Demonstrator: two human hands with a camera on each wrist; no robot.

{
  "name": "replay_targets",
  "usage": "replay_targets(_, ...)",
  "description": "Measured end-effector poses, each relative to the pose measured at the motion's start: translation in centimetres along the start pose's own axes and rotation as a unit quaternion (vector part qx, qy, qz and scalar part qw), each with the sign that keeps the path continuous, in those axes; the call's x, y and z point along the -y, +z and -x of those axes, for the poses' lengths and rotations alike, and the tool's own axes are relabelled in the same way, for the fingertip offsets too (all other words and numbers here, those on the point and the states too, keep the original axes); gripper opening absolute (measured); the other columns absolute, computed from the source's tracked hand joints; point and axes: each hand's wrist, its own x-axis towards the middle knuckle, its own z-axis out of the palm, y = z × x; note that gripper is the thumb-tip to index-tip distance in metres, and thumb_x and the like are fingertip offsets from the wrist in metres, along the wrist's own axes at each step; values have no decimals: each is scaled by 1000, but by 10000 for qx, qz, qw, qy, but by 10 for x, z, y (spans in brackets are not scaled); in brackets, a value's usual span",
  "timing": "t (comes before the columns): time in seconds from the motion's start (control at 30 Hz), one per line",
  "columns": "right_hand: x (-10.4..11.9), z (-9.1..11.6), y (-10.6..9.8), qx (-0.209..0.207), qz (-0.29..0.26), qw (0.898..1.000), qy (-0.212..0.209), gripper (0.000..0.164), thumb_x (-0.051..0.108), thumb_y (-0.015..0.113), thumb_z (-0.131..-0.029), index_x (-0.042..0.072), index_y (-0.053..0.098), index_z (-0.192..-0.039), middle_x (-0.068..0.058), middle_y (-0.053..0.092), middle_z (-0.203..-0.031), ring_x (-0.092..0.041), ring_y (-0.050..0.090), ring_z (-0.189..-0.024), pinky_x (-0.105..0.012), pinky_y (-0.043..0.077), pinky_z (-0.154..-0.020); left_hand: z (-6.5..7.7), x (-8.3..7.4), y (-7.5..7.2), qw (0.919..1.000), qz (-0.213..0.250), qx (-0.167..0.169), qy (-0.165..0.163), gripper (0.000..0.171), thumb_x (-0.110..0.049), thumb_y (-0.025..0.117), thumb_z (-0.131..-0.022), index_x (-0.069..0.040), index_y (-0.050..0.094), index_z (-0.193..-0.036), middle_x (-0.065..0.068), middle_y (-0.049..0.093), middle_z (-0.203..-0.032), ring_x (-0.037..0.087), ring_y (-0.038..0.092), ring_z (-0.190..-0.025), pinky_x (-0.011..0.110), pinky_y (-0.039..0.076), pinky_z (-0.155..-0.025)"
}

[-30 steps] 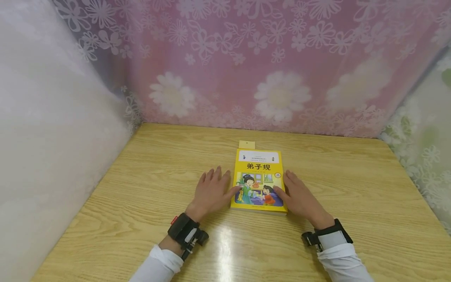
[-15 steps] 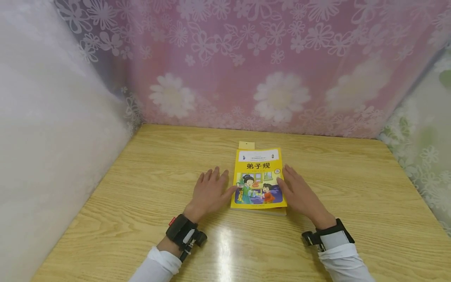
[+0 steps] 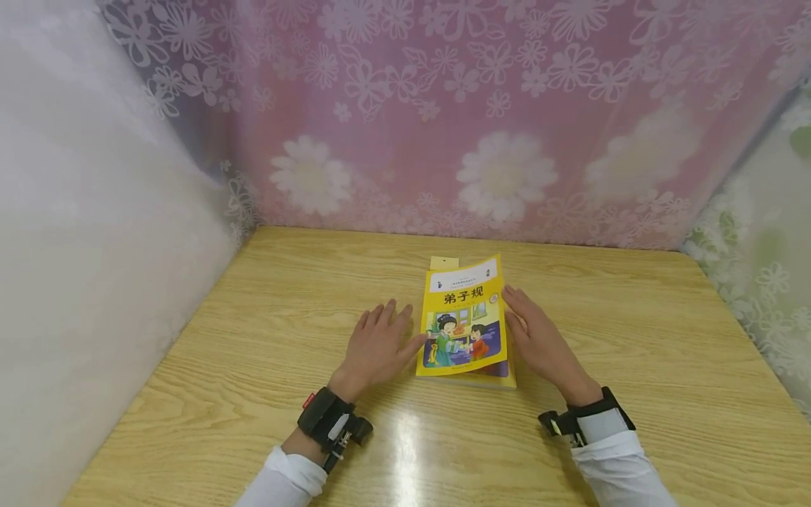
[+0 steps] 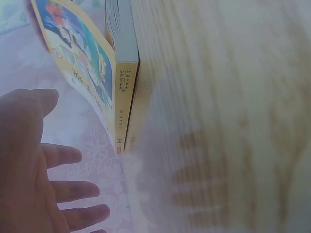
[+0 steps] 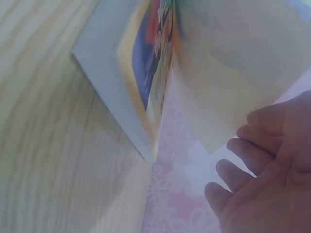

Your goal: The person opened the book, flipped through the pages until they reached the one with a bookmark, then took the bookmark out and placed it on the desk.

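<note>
- Picture book (image 3: 462, 320) on the bench (image 3: 253, 338), long axis twelve-to-six, cover (image 5: 243, 53) tilted up at three o'clock!
- Your right hand (image 3: 546, 345), unclenched, is nearer that edge.
- Your left hand (image 3: 375, 346), relaxed, nine o'clock by the spine (image 4: 124, 104).

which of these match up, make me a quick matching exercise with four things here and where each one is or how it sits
Column one
1. Front cover of the yellow paperback
2. Small pale yellow card
3. Left hand
4. Right hand

Column two
A. Beside the spine, fingers apart
B. Sticking out past the paperback's far edge
C. At the cover's free edge, on the right
D. Partly lifted, raised along its right side

Right pairs
1-D
2-B
3-A
4-C
</note>
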Motion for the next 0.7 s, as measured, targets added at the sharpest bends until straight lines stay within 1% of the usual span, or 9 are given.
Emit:
replay_targets(0.07, 1, -2, 0, -36, -15, 10000, -19, 50, 24, 36, -97, 5, 25, -141, -18, 21, -149, -33, 13, -136, -54, 18, -106, 0, 0, -1, 10000, 2, -30, 17, 70, -64, 24, -89, -17, 31, -141, 15, 31, -146, 32, 26, -132, 50, 20, -107)
replay_targets(0.13, 3, -4, 0, -53, -8, 10000, 7, 51, 26, 38, -96, 8, 24, -142, -16, 21, -150, -32, 14, -136, -54, 19, -106, 0, 0, -1, 10000, 32, -54, 22, 72, -64, 23, -89, -17, 31, -141, 14, 30, -146, 31, 25, -132, 50, 19, -107)
replay_targets(0.23, 7, -7, 1, -103, -33, 9999, 25, 54, 31, 39, -96, 12, 22, -144, -13, 21, -150, -30, 17, -135, -54, 22, -105, 0, -2, -3, 9995, 316, -39, 54, 75, -67, 19, -88, -16, 28, -142, 13, 28, -148, 29, 24, -133, 47, 18, -108)
replay_targets(0.33, 12, -10, 1, -99, -105, 9999, -39, 56, 36, 38, -95, 16, 21, -144, -12, 22, -150, -29, 19, -135, -53, 23, -104, 1, -6, -5, 9975, 683, -51, 180, 78, -70, 17, -86, -17, 26, -143, 12, 27, -148, 28, 23, -134, 45, 18, -109)
replay_targets(0.4, 16, -12, 1, -80, -115, 9998, -126, 56, 37, 38, -95, 17, 20, -144, -11, 23, -150, -28, 19, -135, -52, 23, -105, 1, -10, -8, 9962, 818, -91, 284, 79, -71, 16, -85, -18, 24, -144, 11, 27, -149, 27, 23, -134, 43, 18, -109)
replay_targets(0.6, 26, -18, 3, 19, -193, 9992, -349, 58, 39, 38, -95, 19, 17, -145, -10, 21, -151, -27, 18, -135, -51, 22, -106, -1, -14, -17, 9950, 822, -346, 455, 77, -70, 19, -85, -21, 23, -144, 9, 27, -149, 26, 25, -133, 44, 24, -106)
replay_targets(0.7, 29, -21, 5, 54, -269, 9985, -476, 58, 39, 38, -95, 20, 15, -145, -9, 20, -151, -26, 17, -135, -52, 21, -106, -1, -16, -20, 9934, 877, -440, 596, 75, -71, 21, -85, -25, 19, -145, 8, 26, -149, 25, 26, -132, 45, 25, -105)
